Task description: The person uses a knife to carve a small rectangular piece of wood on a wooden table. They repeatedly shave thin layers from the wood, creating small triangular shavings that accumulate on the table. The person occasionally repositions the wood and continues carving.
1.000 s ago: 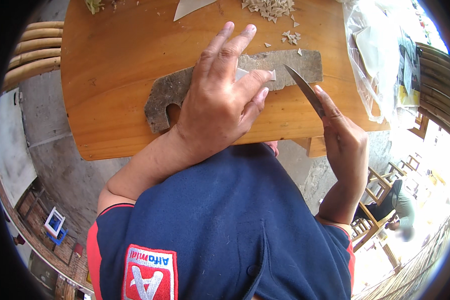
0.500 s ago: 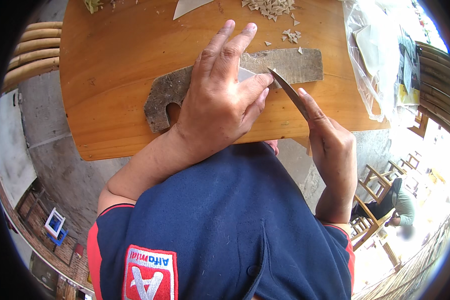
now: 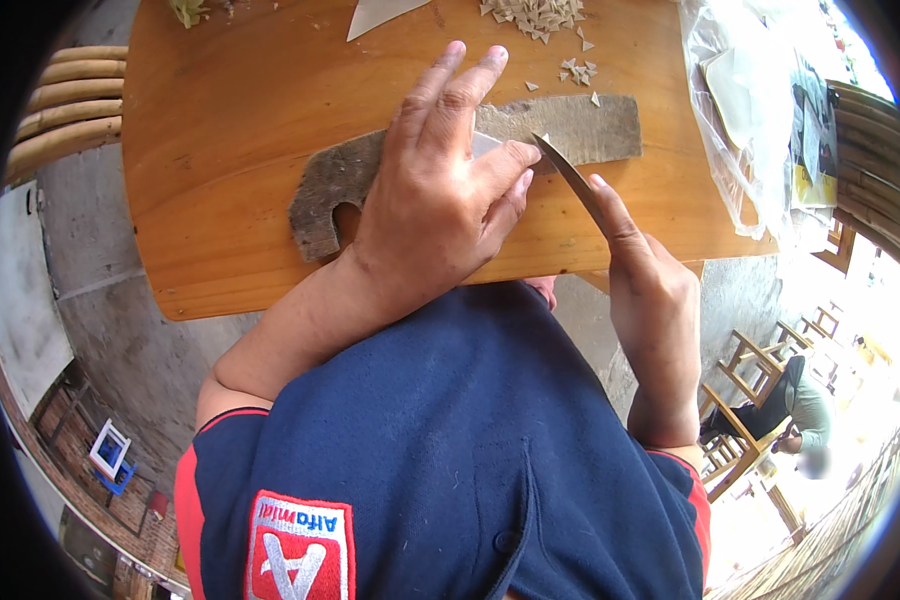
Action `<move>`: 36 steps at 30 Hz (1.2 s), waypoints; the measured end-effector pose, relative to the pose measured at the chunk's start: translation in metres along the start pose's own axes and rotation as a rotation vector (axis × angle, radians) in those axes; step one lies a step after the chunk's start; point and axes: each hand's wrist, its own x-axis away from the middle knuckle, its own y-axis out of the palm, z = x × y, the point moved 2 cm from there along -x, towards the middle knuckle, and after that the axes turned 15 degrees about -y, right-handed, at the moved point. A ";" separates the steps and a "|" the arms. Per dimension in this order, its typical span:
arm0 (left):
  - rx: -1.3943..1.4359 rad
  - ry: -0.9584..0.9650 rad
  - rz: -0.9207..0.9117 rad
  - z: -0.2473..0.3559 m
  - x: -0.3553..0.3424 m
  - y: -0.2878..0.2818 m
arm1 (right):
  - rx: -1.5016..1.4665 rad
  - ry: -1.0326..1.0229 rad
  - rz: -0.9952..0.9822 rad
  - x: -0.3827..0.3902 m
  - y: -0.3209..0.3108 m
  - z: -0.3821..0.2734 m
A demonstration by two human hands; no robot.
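An old grey-brown wooden board (image 3: 592, 128), with a notch at its left end, lies along the near part of the table. My left hand (image 3: 435, 190) is over it, two fingers stretched out across the board. The thumb and the fingers beside it pinch a thin whitish sheet (image 3: 485, 144) on the board; the hand hides most of the sheet. A knife (image 3: 574, 183) with a dark blade is gripped in my right hand (image 3: 645, 262), index finger along the blade. Its tip is on the board close to my left thumb, beside a small pale piece.
On the wooden table (image 3: 240, 110), several small pale triangles (image 3: 535, 14) lie heaped at the far side, with a few scattered nearer the board. A larger whitish sheet (image 3: 378, 14) is left of them. A clear plastic bag (image 3: 735, 120) covers the right edge. Another person (image 3: 808, 405) bends among wooden furniture.
The knife and my right hand have shifted very slightly left. My left hand keeps its pose on the sheet, and the whole table view has moved a little.
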 end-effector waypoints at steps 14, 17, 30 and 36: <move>-0.055 -0.019 -0.048 0.000 0.001 0.000 | -0.241 0.154 0.005 0.014 -0.009 0.011; -0.114 -0.018 -0.079 0.003 0.001 0.003 | -0.185 0.129 0.043 0.016 -0.007 0.012; -0.170 -0.020 -0.114 0.003 0.002 0.004 | -0.201 0.189 0.054 0.013 -0.011 0.016; -0.186 -0.012 -0.102 0.004 0.001 0.004 | -0.353 0.259 0.088 0.005 0.000 -0.013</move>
